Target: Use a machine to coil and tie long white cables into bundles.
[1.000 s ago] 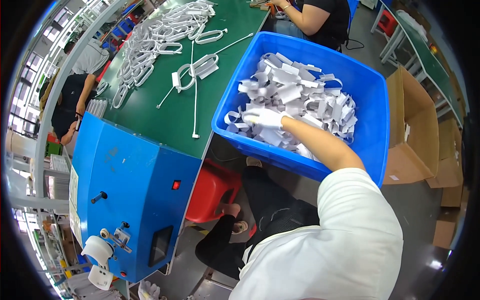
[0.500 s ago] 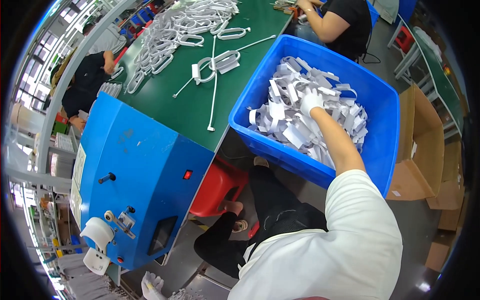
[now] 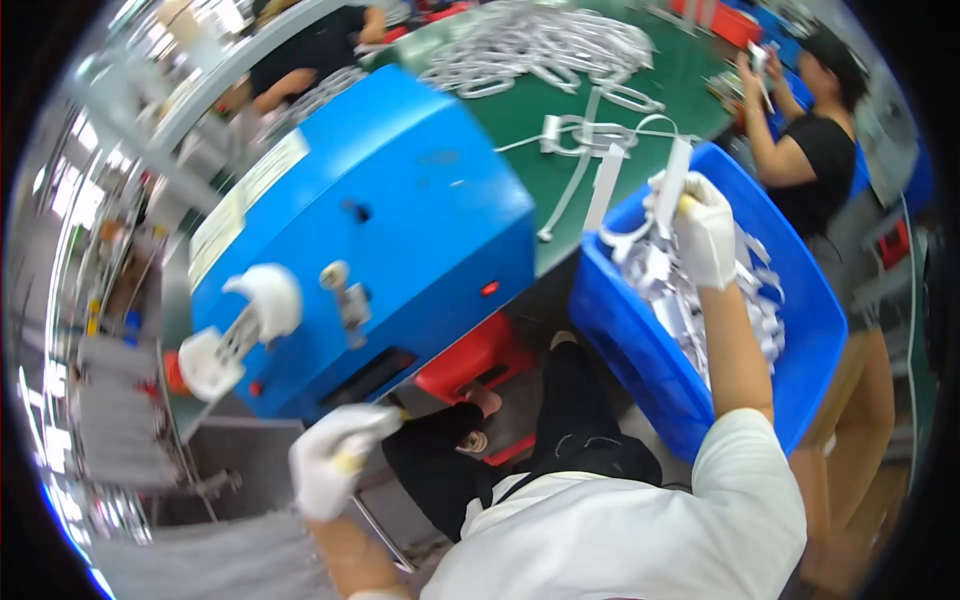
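Above the left rim of the blue bin [image 3: 640, 345], my white-gloved right hand [image 3: 706, 232] is closed around a white strip-like piece [image 3: 672, 180] that stands up out of its fingers. A thin white loop curves from beside it. White strips and loops [image 3: 665, 290] fill the bin under that hand. My white-gloved left hand [image 3: 345, 455] hangs low in front of the blue machine [image 3: 430, 230], smeared by motion; whether it holds anything is unclear. Nearest to it is the machine's white curved winding piece [image 3: 265, 305].
Coiled white cables [image 3: 540, 45] lie heaped on the green table [image 3: 690, 75], with one loose coil [image 3: 590, 135] nearer. A red stool [image 3: 480, 355] stands below the machine. A co-worker [image 3: 815, 140] handles something beyond the bin. A cardboard box [image 3: 850, 440] is at right.
My right hand has risen from inside the bin to its left rim, bringing out the white piece. My left hand has come up from the lower edge. The view has swung left.
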Demonstrator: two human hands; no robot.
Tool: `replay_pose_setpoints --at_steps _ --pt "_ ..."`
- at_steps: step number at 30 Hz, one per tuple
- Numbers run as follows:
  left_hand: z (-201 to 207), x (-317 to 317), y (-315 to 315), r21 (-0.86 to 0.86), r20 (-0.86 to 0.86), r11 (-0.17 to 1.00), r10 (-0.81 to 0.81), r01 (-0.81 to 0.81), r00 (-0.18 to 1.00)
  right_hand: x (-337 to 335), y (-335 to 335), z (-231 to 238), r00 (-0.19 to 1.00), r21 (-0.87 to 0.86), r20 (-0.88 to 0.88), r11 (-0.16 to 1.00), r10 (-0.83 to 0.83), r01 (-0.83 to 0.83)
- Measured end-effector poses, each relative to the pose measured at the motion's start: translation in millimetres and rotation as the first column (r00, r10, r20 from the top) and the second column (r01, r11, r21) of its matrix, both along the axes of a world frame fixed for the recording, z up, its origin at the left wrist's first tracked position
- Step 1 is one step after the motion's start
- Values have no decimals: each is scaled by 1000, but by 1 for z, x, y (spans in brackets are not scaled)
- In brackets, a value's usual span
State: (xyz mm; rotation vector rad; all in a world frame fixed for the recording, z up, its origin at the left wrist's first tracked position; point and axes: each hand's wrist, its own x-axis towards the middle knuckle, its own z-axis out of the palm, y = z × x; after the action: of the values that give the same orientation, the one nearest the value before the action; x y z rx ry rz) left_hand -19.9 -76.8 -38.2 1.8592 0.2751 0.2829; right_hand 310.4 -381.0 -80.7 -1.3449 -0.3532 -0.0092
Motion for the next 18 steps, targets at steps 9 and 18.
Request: replay_pose_setpoints --at_steps 9,18 --pt "15 54 -55 -281 582 936 341 -211 738 -151 140 54 750 127 153 740 643 -660" --pt "84 19 12 -182 559 842 513 -508 651 -165 182 136 539 -176 807 970 239 -167"
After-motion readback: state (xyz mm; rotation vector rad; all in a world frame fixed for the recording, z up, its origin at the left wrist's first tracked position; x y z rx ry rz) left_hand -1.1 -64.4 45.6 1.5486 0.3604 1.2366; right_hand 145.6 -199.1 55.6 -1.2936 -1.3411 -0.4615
